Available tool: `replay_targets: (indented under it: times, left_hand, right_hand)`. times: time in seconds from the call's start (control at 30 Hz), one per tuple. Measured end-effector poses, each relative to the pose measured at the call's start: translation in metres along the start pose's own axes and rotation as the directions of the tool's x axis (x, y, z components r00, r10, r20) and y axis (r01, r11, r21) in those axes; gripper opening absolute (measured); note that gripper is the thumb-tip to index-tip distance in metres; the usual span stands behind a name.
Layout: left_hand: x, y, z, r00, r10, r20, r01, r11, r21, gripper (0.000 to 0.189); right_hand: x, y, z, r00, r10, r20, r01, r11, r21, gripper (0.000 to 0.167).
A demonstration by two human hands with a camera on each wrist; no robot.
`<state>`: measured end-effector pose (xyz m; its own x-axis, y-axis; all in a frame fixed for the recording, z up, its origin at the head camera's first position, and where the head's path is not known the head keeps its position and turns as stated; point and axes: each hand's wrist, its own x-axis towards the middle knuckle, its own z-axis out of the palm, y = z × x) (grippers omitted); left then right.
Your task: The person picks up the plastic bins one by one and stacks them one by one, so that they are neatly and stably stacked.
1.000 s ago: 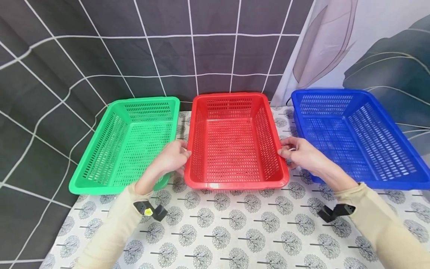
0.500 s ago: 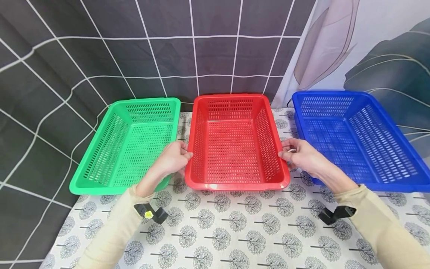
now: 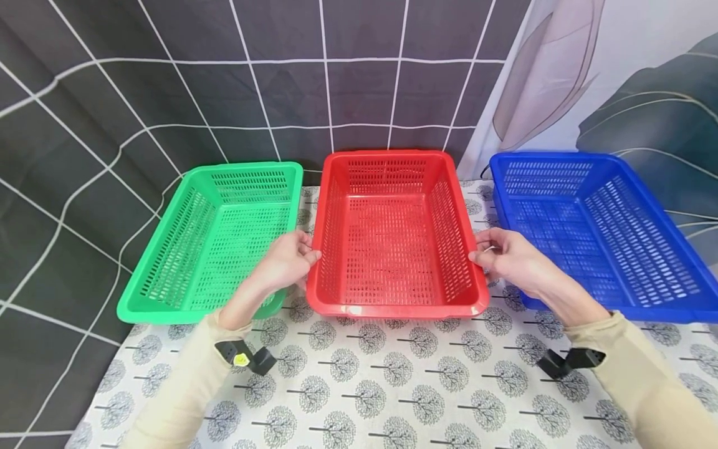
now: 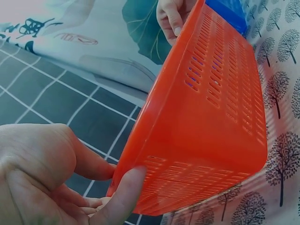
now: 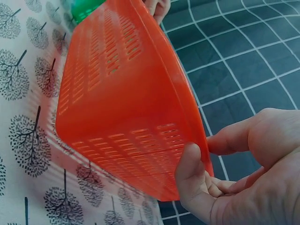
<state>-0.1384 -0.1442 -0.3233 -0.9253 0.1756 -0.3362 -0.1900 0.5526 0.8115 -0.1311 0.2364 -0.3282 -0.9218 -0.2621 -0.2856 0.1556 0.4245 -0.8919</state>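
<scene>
A red plastic basket (image 3: 387, 249) with slotted walls stands in the middle of the head view, its inside bare. My left hand (image 3: 287, 259) pinches its left rim between thumb and fingers. On the opposite side, my right hand (image 3: 507, 255) grips the right rim in the same way. Seen from the left wrist, the thumb (image 4: 124, 194) lies against the outer wall just below the lip. The right wrist view has that hand's thumb (image 5: 190, 171) pressed to the basket's outer wall too. The basket's underside is close over the tablecloth.
A green basket (image 3: 126, 305) sits to the left and a blue basket (image 3: 667, 312) to the right, both with slotted walls. The tablecloth (image 3: 370, 399) has a tree print. Behind hang a dark grid-patterned curtain (image 3: 359, 93) and a pale leaf-patterned one (image 3: 538, 81).
The red basket looks slightly larger and its far rim sits higher in the head view, as if raised a little. Both hands keep their hold and have spread slightly apart with it.
</scene>
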Motion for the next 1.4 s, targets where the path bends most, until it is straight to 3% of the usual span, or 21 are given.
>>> replay_targets:
  times: [0.57,0.77,1.4]
  left_hand:
    - [-0.012,0.012,-0.020,0.998,0.050,0.024,-0.048,0.996,-0.081,0.016]
    - [-0.017,0.017,-0.030,0.997,0.071,0.032,-0.068,0.994,-0.088,0.018]
    - [-0.038,0.022,-0.065,0.990,0.138,0.035,-0.134,0.985,-0.109,0.022]
  right_hand:
    - [-0.011,-0.022,-0.004,0.998,-0.042,-0.045,0.042,0.999,-0.014,0.044]
    - [-0.014,-0.030,-0.001,0.996,-0.076,-0.056,0.077,0.997,0.017,0.041]
    - [-0.020,-0.058,0.014,0.990,-0.117,-0.079,0.116,0.993,-0.017,0.039]
